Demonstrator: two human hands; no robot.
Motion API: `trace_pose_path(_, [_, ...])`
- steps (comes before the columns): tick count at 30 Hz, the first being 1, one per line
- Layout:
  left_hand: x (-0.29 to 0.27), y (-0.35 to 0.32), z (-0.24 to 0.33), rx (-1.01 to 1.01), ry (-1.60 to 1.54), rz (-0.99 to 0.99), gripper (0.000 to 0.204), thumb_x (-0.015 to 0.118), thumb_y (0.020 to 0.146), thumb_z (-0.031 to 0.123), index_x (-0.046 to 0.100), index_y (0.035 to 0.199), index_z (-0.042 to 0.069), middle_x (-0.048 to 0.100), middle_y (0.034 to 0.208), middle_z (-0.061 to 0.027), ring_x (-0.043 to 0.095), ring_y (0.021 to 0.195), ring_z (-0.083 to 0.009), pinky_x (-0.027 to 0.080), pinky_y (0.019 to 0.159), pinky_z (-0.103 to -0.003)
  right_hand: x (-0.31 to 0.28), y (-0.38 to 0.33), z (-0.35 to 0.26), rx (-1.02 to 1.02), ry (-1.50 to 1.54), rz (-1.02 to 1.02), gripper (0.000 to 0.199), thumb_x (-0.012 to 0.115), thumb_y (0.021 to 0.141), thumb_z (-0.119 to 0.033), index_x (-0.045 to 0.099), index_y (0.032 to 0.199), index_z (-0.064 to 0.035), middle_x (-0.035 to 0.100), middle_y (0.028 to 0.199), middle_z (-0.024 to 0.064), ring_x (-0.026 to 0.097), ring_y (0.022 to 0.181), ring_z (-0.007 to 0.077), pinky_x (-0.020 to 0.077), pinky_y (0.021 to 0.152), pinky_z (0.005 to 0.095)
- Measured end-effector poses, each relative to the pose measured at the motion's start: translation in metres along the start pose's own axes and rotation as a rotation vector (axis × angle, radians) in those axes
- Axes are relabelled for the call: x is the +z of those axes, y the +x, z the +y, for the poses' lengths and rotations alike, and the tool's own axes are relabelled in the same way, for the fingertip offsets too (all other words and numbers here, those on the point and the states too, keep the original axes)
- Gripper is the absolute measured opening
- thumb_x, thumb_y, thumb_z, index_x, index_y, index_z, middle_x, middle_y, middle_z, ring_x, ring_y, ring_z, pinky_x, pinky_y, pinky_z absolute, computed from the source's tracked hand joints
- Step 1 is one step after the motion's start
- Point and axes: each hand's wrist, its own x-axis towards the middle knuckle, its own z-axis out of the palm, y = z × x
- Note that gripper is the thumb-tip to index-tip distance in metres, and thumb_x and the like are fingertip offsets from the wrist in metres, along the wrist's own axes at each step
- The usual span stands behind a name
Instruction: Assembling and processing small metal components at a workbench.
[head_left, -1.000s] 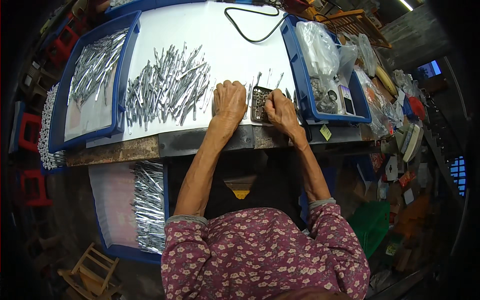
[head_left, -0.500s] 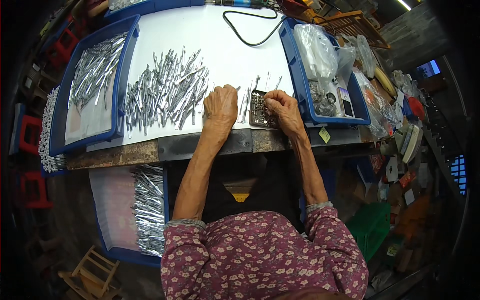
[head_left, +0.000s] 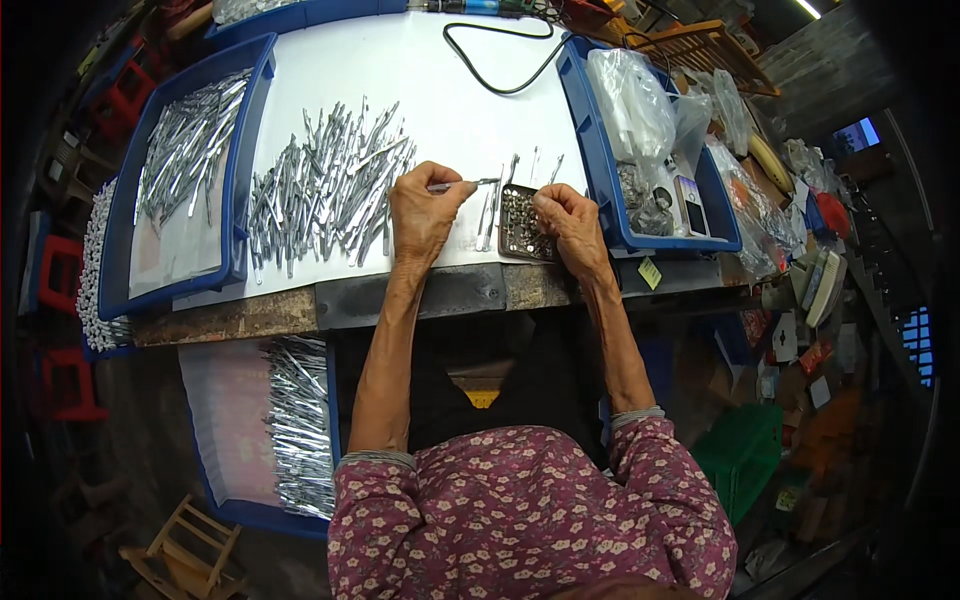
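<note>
Left hand grasps a slim grey metal strip between thumb and fingers, tip toward 3 o'clock, presumably to leave that end free. Right hand is over the 3 o'clock side of a shallow dark tray, fingertips drawn together; cannot tell whether they grip anything. Tray, holding small shiny roundish pieces, lies between the hands, likely for short reach. At its 9 o'clock: heap of flat, glossy strips on a smooth white sheet.
</note>
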Motion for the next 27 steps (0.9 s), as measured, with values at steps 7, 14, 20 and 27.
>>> trace_pose_path(7, [0.003, -0.002, -0.013, -0.111, -0.470, -0.012, 0.017, 0.070, 0.073, 0.014, 0.062, 0.078, 0.000, 0.060, 0.066, -0.0041, 0.053, 0.055, -0.0091, 0.044, 0.052, -0.020, 0.008, 0.002, -0.001, 0.014, 0.026, -0.018, 0.014, 0.060, 0.081, -0.014, 0.055, 0.080, -0.0007, 0.048, 0.064, -0.0015, 0.040, 0.055, 0.0063, 0.0321, 0.051, 0.0196])
trace_pose_path(14, [0.011, -0.006, -0.014, -0.235, -0.591, -0.131, 0.020, 0.060, 0.082, 0.016, 0.060, 0.089, -0.003, 0.059, 0.067, -0.0045, 0.056, 0.057, -0.0090, 0.050, 0.058, -0.021, 0.018, 0.007, -0.007, 0.065, 0.176, -0.046, 0.012, 0.061, 0.078, -0.008, 0.056, 0.084, 0.0014, 0.056, 0.070, 0.0030, 0.046, 0.056, 0.0065, 0.0363, 0.052, 0.0179])
trace_pose_path(20, [0.014, -0.012, -0.019, -0.266, -0.649, -0.258, 0.023, 0.052, 0.087, 0.016, 0.058, 0.097, -0.005, 0.051, 0.062, -0.0002, 0.045, 0.049, -0.0046, 0.039, 0.044, -0.016, 0.040, 0.010, -0.019, -0.049, 0.147, 0.003, 0.011, 0.059, 0.078, -0.004, 0.055, 0.087, 0.0018, 0.059, 0.074, 0.0047, 0.054, 0.064, 0.0075, 0.0436, 0.059, 0.0182])
trace_pose_path(27, [0.012, -0.012, -0.017, -0.412, -0.848, -0.302, 0.026, 0.045, 0.087, 0.006, 0.046, 0.110, -0.005, 0.047, 0.064, -0.0007, 0.032, 0.044, -0.0019, 0.026, 0.037, -0.015, 0.052, 0.010, -0.016, -0.073, 0.141, -0.020, 0.011, 0.057, 0.079, -0.002, 0.055, 0.089, 0.0016, 0.060, 0.077, 0.0058, 0.058, 0.071, 0.0093, 0.0481, 0.066, 0.0208])
